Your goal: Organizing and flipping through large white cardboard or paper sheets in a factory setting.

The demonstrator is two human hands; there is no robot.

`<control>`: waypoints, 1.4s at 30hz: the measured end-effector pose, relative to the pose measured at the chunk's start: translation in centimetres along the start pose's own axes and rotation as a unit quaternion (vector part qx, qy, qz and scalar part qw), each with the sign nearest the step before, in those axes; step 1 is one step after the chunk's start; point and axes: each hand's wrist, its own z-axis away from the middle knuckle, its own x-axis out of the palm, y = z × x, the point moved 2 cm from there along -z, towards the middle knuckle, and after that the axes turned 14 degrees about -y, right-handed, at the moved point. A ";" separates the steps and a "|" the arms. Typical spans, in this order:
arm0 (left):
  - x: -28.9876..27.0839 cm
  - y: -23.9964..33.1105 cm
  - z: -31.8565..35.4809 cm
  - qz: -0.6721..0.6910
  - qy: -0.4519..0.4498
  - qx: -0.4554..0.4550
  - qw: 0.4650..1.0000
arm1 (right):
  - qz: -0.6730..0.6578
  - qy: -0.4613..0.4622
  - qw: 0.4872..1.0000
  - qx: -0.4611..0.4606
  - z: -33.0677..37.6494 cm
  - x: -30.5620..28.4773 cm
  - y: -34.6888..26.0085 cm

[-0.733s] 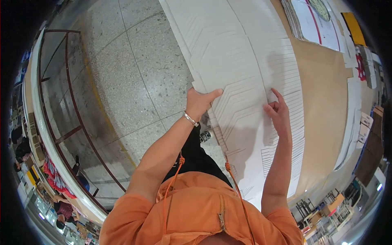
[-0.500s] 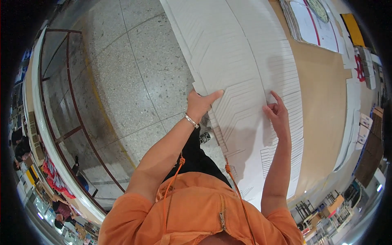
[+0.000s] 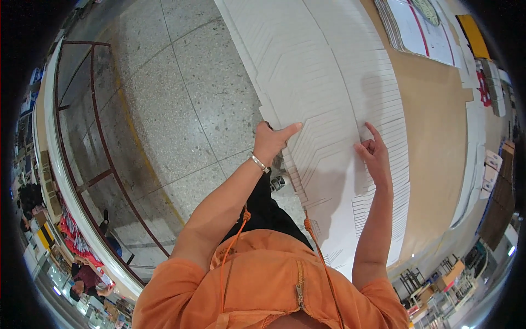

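A long run of overlapping white die-cut card sheets [image 3: 323, 98] lies fanned on the table, their stepped edges showing as rows of parallel lines. My left hand [image 3: 271, 141] grips the left edge of the sheets, its thumb flat on top and the other fingers hidden beyond the edge. Over the right part of the sheets is my right hand [image 3: 375, 156], index finger stretched forward and thumb apart from it, the other fingers curled. Nothing shows between its fingers. Whether it touches the card, I cannot tell.
Tan table surface [image 3: 433, 137] borders the sheets on the right, with a stack of printed white sheets [image 3: 419, 30] at the far right. To the left, beyond the speckled floor [image 3: 192, 82], stands a table with a dark red metal frame [image 3: 101, 120]. People work at the left rim.
Both hands keep nearly the same pose on the sheets. The view has shifted very slightly, and a person at the lower left rim has moved a little.
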 end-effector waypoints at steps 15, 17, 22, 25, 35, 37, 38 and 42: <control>0.8 -0.9 0.9 0.039 -0.004 0.042 0.998 | 0.010 -0.001 1.000 0.012 1.5 -0.5 1.0; 0.8 -1.0 1.2 0.044 -0.019 0.001 0.999 | 0.003 0.001 1.000 0.012 1.5 -0.3 1.4; 1.1 -1.0 1.2 0.044 -0.015 0.060 0.997 | 0.000 -0.002 1.000 -0.003 1.5 -0.3 1.0; 1.4 -0.8 1.2 0.028 -0.017 0.060 0.998 | 0.011 0.001 1.000 0.002 1.6 -0.6 1.5; 1.5 -1.2 1.2 0.016 -0.038 0.077 0.996 | -0.003 -0.007 1.000 -0.014 2.0 -0.9 2.3; 1.5 -1.3 1.1 0.027 -0.038 0.088 0.995 | -0.017 -0.014 1.000 -0.015 1.9 -0.9 2.4; 1.5 -1.3 1.0 0.039 -0.038 0.098 0.994 | -0.018 -0.013 1.000 -0.015 2.0 -0.9 2.3; 1.5 -1.8 1.1 0.052 -0.041 0.093 0.993 | -0.022 0.013 1.000 -0.004 2.2 -0.3 2.0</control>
